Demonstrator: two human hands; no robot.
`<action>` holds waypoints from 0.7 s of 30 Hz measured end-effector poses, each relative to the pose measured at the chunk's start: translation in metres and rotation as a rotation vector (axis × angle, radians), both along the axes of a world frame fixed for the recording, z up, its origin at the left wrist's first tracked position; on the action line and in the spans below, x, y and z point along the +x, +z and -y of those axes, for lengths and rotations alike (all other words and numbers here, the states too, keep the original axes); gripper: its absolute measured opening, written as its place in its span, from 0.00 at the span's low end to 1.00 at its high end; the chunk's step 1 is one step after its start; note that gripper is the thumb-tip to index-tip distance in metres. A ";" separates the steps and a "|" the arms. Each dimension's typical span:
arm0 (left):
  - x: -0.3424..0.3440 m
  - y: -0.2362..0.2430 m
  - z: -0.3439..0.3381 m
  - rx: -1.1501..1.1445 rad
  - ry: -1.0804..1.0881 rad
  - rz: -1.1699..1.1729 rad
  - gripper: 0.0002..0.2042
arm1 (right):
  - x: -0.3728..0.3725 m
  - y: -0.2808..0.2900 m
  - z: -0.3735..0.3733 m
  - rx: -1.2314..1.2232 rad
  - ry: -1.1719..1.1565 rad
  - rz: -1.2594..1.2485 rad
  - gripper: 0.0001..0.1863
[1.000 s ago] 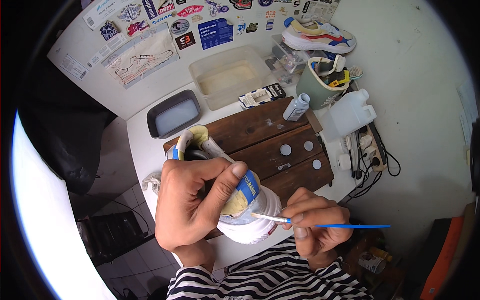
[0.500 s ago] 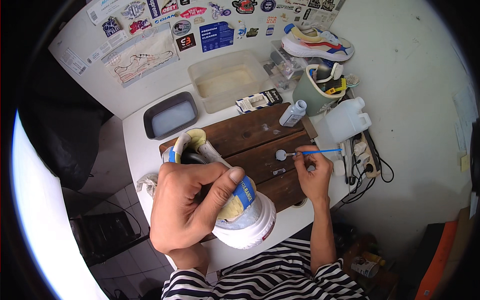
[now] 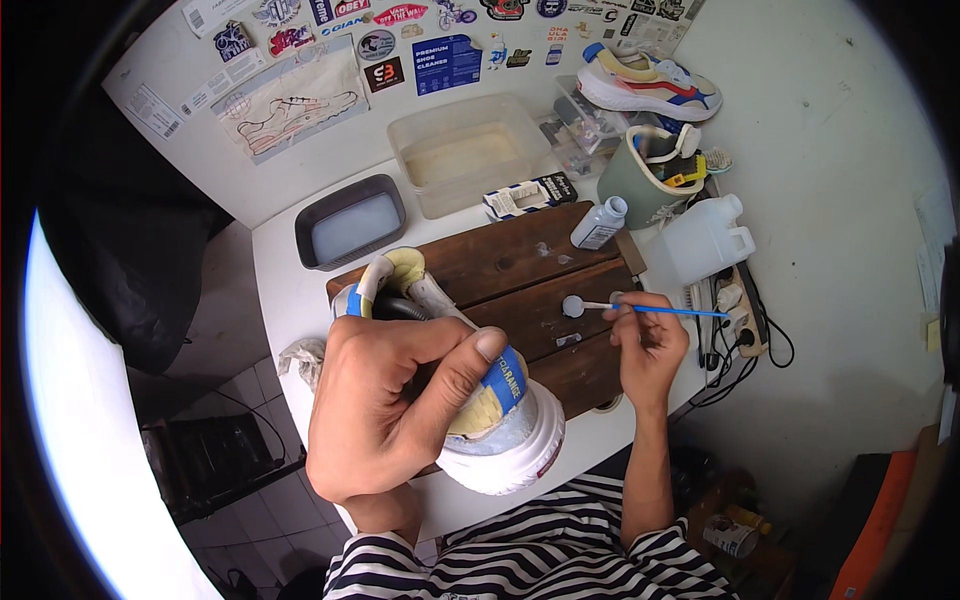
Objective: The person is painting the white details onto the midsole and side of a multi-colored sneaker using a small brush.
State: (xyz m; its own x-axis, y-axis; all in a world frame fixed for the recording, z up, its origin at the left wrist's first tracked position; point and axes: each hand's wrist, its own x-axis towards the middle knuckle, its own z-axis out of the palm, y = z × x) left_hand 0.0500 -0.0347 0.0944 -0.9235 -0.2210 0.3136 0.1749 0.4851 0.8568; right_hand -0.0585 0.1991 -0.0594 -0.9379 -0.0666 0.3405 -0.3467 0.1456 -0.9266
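My left hand (image 3: 385, 415) is closed on a shoe (image 3: 505, 455) with a white sole, holding it toe toward me by the blue and pale yellow tongue. The hand hides much of the upper, and something grey and rounded shows inside the collar. Over the wooden board (image 3: 500, 262), my right hand (image 3: 652, 350) pinches a slim paintbrush (image 3: 680, 311) with a blue handle. Its tip is at a small round cap (image 3: 572, 308) holding whitish liquid; whether it touches the liquid I cannot tell.
An uncapped bottle (image 3: 600, 223) stands on the board's far right. Behind are a dark tray (image 3: 350, 225) of cloudy liquid, a clear tub (image 3: 465, 150) and a small box (image 3: 530, 197). A green bin (image 3: 640, 180), white jug (image 3: 700, 240), cables (image 3: 765, 340) and another shoe (image 3: 650, 85) line the right.
The whole view has shifted slightly. My right hand has drawn a little to the right, and the brush's handle end has swung lower. My left hand keeps its hold on the shoe.
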 end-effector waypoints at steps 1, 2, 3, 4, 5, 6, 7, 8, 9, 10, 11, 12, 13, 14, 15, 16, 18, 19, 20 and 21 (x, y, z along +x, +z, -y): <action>0.000 -0.001 0.000 -0.005 0.006 0.004 0.14 | 0.009 0.010 0.001 -0.005 0.006 0.004 0.05; -0.005 -0.005 -0.001 0.018 -0.021 0.001 0.14 | 0.018 0.024 -0.003 -0.170 0.063 -0.006 0.05; -0.002 -0.004 0.000 0.030 -0.027 0.000 0.14 | 0.029 0.039 0.001 -0.346 0.140 -0.012 0.05; -0.001 -0.005 0.000 0.025 -0.023 0.004 0.14 | 0.037 0.049 0.005 -0.352 0.144 -0.007 0.05; -0.004 -0.008 -0.003 0.025 -0.023 0.001 0.14 | 0.045 0.057 0.006 -0.397 0.232 -0.107 0.05; -0.004 -0.008 -0.005 0.023 -0.016 -0.002 0.14 | 0.052 0.064 0.009 -0.444 0.329 -0.205 0.05; -0.001 -0.009 -0.006 0.021 -0.020 0.000 0.14 | 0.056 0.070 0.011 -0.447 0.324 -0.205 0.05; 0.005 -0.010 -0.008 0.027 0.012 0.049 0.10 | 0.058 0.076 0.013 -0.391 0.385 -0.284 0.05; 0.007 -0.010 -0.009 0.034 0.045 0.098 0.10 | 0.061 0.078 0.015 -0.333 0.445 -0.364 0.06; 0.007 -0.008 -0.007 0.033 0.040 0.097 0.10 | 0.062 0.076 0.018 -0.328 0.459 -0.379 0.08; 0.006 -0.004 -0.004 0.046 0.021 0.162 0.10 | 0.063 0.077 0.019 -0.328 0.456 -0.381 0.08; 0.006 -0.002 -0.003 0.059 0.002 0.226 0.09 | 0.063 0.077 0.020 -0.311 0.478 -0.382 0.08; 0.006 -0.002 -0.004 0.058 0.001 0.226 0.09 | 0.063 0.077 0.021 -0.294 0.501 -0.382 0.09; 0.007 -0.003 -0.004 0.060 0.006 0.210 0.09 | 0.064 0.077 0.021 -0.295 0.502 -0.382 0.09; 0.008 -0.004 -0.004 0.061 0.013 0.194 0.09 | 0.065 0.077 0.022 -0.281 0.496 -0.384 0.09; 0.008 -0.004 -0.003 0.060 0.016 0.195 0.09 | 0.065 0.076 0.023 -0.267 0.492 -0.386 0.09; 0.006 -0.003 -0.004 0.063 -0.006 0.207 0.10 | 0.063 0.075 0.021 -0.272 0.454 -0.399 0.09; 0.006 -0.005 -0.004 0.065 -0.009 0.207 0.10 | 0.063 0.074 0.019 -0.280 0.421 -0.411 0.09; 0.007 -0.008 -0.004 0.043 -0.008 0.161 0.10 | 0.064 0.075 0.019 -0.281 0.421 -0.410 0.09; 0.007 -0.010 -0.004 0.021 -0.006 0.116 0.10 | 0.067 0.077 0.019 -0.281 0.433 -0.401 0.09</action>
